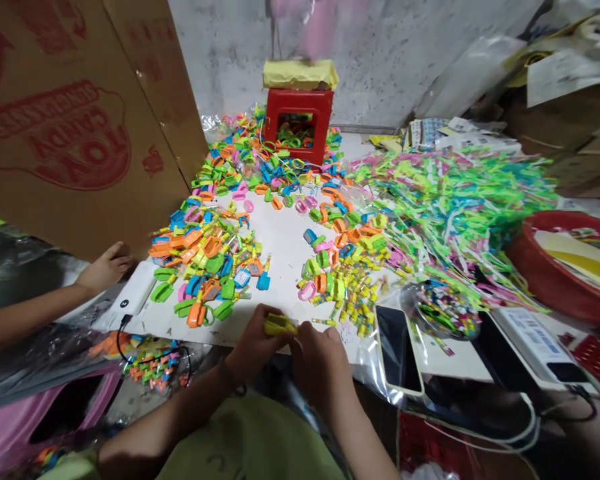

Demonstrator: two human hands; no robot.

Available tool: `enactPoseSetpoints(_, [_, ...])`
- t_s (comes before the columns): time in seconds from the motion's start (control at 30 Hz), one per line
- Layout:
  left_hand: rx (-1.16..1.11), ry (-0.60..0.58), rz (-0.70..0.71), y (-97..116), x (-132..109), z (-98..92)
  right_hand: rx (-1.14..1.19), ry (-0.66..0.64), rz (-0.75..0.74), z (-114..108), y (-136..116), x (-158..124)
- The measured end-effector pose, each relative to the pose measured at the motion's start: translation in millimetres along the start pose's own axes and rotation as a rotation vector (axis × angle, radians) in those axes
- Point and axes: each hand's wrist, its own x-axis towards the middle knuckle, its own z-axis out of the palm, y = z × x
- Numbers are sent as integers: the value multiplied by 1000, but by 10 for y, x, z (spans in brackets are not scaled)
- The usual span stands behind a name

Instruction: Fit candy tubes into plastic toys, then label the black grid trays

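My left hand (253, 347) is closed on a small yellow plastic toy piece (279, 325) at the near edge of the white work surface (280, 240). My right hand (320, 357) is pinched against the right end of the same piece; what its fingertips hold is too small to name. Just beyond my hands lie piles of small toy pieces in orange, green, blue and pink (205, 260) and a cluster of yellow and green ones (340, 280).
Another person's hand (105, 267) rests at the left by a cardboard box (70, 127). A red stool (299, 123) stands at the back. Neon plastic strips (450, 200) heap on the right, near a red basin (565, 280), a phone (397, 350) and a bag of beads (445, 313).
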Motion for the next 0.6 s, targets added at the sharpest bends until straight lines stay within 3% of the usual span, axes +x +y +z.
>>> enactPoseSetpoints(0.13, [41,-33,-91,5,-33,-96,20,13,-151,120,-18,-1])
enactPoseSetpoints(0.3, [226,-41,-9,192,76,-354,131,-19,-112,145,97,59])
enactPoseSetpoints(0.4, [409,156,76,436,274,-690,130,15,68,113,374,79])
enactPoseSetpoints(0.5, [663,401,220,710,574,-1154,-36,-3,212,135,680,53])
enactPoseSetpoints(0.6, [887,636,363,895,884,-1515,-181,-101,202,232,854,9])
